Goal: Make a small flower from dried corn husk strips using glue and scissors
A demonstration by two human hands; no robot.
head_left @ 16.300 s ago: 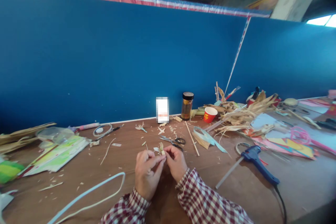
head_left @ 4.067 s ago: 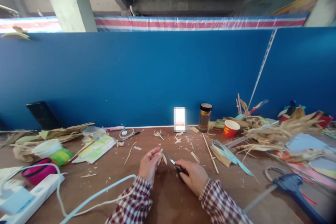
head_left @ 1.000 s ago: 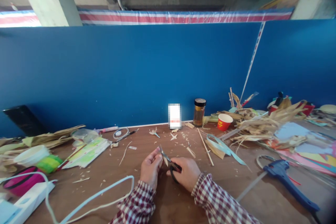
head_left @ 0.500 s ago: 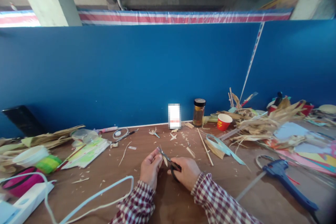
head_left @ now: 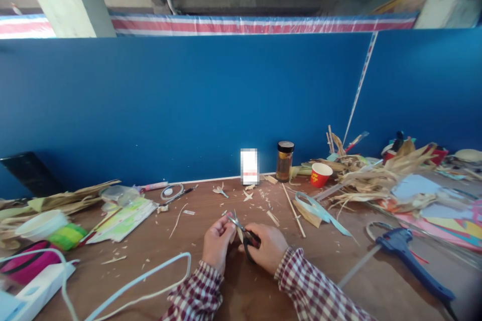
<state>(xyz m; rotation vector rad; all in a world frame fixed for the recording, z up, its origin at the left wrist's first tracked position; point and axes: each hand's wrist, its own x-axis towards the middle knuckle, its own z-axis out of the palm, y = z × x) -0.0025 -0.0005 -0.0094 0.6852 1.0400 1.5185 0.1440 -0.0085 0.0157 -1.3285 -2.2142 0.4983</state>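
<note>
My right hand (head_left: 268,246) is closed round the black handles of a pair of scissors (head_left: 241,229), whose blades point up and left. My left hand (head_left: 218,243) pinches a small pale piece of corn husk (head_left: 233,236) between thumb and fingers. The scissors' blades are at the left fingertips, over the husk; the fingers hide part of it. Beyond the hands, a star-shaped husk cutting (head_left: 247,195) and a small husk piece with a light blue end (head_left: 221,190) lie on the brown table (head_left: 241,291).
At right are a blue glue gun (head_left: 414,261), a light blue ribbon (head_left: 327,213), a red paper cup (head_left: 321,175) and a heap of dry husks (head_left: 369,180). A dark-lidded jar (head_left: 284,162) stands by the blue partition. A white cable (head_left: 150,267) loops at left near a power strip (head_left: 45,293).
The scissors' blades have parted wider and shifted slightly at the left fingertips. Both hands stay in nearly the same place, still holding the husk piece and the scissors.
</note>
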